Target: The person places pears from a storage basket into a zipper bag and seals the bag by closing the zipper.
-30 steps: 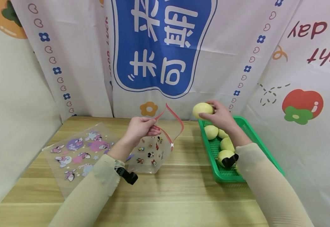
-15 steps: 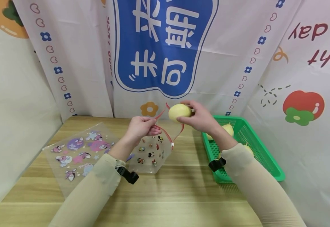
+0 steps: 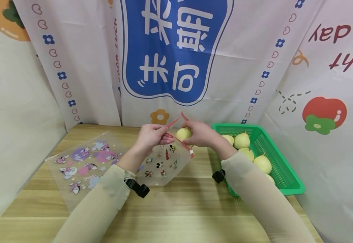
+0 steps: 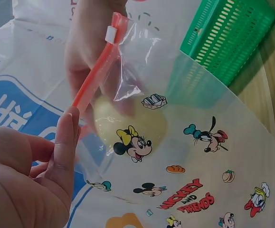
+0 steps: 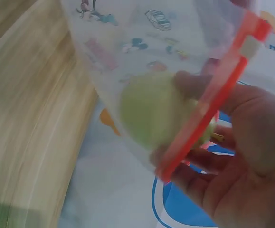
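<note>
My left hand (image 3: 152,138) pinches the red-edged mouth of a clear zip bag (image 3: 164,165) printed with cartoon figures. A white slider (image 4: 110,34) sits at one end of the red strip. My right hand (image 3: 202,135) grips a pale yellow pear (image 3: 183,134) and reaches in through the bag's mouth. In the left wrist view the pear (image 4: 128,123) shows through the plastic, with the right fingers around it. Seen from the right wrist, the pear (image 5: 151,109) is mostly past the red strip (image 5: 208,109), its stem toward the palm.
A green basket (image 3: 285,172) with several pears (image 3: 262,164) stands on the right of the wooden table (image 3: 176,216). Another clear printed bag (image 3: 85,162) lies flat on the left. A printed cloth (image 3: 240,50) hangs behind the table.
My right hand has carried the pear leftward from over the basket and down into the bag's mouth. The left hand has stayed in place, holding the bag's edge.
</note>
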`<state>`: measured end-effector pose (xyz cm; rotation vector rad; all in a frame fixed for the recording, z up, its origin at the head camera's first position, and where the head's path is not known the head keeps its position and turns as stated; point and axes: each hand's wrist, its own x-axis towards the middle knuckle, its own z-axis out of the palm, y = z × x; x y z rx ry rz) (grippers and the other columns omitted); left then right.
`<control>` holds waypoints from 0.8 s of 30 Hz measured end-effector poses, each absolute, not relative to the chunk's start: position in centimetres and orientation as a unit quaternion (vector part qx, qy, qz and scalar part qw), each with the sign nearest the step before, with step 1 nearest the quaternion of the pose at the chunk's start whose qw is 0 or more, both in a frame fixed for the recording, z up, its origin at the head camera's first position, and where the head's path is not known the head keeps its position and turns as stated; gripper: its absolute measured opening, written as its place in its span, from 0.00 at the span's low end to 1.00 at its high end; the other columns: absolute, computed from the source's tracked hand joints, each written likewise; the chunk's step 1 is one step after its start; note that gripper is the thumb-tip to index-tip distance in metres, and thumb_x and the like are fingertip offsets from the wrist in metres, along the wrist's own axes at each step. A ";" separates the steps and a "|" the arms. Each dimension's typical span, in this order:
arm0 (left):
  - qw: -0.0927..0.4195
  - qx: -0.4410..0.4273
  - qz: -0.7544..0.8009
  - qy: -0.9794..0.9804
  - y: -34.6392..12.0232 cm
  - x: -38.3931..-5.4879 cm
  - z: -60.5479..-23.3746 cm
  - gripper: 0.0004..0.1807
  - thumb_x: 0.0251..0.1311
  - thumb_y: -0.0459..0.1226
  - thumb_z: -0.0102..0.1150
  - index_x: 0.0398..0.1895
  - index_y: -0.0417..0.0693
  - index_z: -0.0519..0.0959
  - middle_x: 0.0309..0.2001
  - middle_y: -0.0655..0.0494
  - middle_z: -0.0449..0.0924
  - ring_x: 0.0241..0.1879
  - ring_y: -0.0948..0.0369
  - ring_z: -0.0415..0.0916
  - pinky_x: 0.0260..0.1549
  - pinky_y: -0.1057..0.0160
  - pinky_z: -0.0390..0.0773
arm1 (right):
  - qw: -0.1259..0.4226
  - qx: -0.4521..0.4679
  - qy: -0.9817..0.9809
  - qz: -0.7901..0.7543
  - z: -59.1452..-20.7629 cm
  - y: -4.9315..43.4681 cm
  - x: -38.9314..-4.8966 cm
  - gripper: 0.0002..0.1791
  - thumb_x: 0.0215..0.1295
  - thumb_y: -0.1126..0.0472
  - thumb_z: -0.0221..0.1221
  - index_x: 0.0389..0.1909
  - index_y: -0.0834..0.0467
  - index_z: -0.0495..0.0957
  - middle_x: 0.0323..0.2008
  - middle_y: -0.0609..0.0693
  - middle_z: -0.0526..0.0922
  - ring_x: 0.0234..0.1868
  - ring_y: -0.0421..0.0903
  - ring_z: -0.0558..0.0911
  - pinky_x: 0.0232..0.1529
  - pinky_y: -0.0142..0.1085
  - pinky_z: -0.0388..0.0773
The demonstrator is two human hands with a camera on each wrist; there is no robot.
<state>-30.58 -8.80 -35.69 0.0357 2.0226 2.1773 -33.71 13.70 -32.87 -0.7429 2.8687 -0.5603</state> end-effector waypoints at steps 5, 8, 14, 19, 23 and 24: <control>0.087 0.016 0.734 0.674 -8.7 -30.4 -35.7 0.20 0.82 0.32 0.53 0.68 0.25 0.78 0.29 0.51 0.91 0.28 0.64 0.92 0.36 0.69 0.93 | 0.113 -0.243 0.953 -0.138 -33.5 12.9 -34.3 0.33 0.66 0.54 0.77 0.70 0.56 0.79 0.60 0.54 0.88 0.55 0.52 0.84 0.62 0.48 0.85; 0.090 0.015 0.734 0.673 -8.7 -30.3 -35.7 0.20 0.82 0.32 0.53 0.67 0.25 0.78 0.29 0.51 0.91 0.28 0.64 0.92 0.37 0.69 0.93 | 0.123 -0.243 0.954 -0.127 -33.9 12.7 -34.4 0.36 0.66 0.50 0.79 0.71 0.56 0.79 0.61 0.55 0.88 0.59 0.53 0.85 0.67 0.50 0.84; 0.076 0.008 0.742 0.666 -8.7 -30.4 -35.6 0.19 0.82 0.31 0.52 0.66 0.25 0.79 0.29 0.52 0.91 0.28 0.64 0.91 0.38 0.68 0.93 | 0.130 -0.233 0.951 -0.154 -33.5 12.6 -34.3 0.31 0.71 0.55 0.73 0.72 0.57 0.79 0.66 0.58 0.86 0.68 0.57 0.84 0.73 0.53 0.83; 0.065 0.002 0.757 0.650 -8.9 -30.5 -35.5 0.19 0.83 0.31 0.53 0.66 0.25 0.80 0.29 0.52 0.91 0.29 0.63 0.92 0.40 0.68 0.93 | 0.117 -0.245 0.944 -0.190 -32.5 13.4 -34.1 0.22 0.75 0.57 0.66 0.67 0.59 0.83 0.60 0.56 0.90 0.63 0.54 0.87 0.69 0.49 0.85; 0.063 0.001 0.765 0.641 -9.1 -30.5 -35.5 0.19 0.83 0.32 0.54 0.66 0.26 0.80 0.30 0.50 0.91 0.29 0.63 0.92 0.39 0.68 0.93 | 0.093 -0.248 0.941 -0.209 -31.8 15.1 -33.9 0.17 0.77 0.54 0.66 0.59 0.58 0.87 0.49 0.52 0.92 0.48 0.48 0.89 0.57 0.45 0.88; 0.063 0.002 0.765 0.642 -9.2 -30.5 -35.5 0.19 0.83 0.33 0.54 0.65 0.26 0.80 0.30 0.50 0.92 0.29 0.63 0.92 0.38 0.69 0.93 | 0.088 -0.243 0.943 -0.212 -31.6 15.7 -33.9 0.16 0.77 0.53 0.66 0.58 0.57 0.88 0.47 0.51 0.92 0.46 0.47 0.88 0.55 0.44 0.88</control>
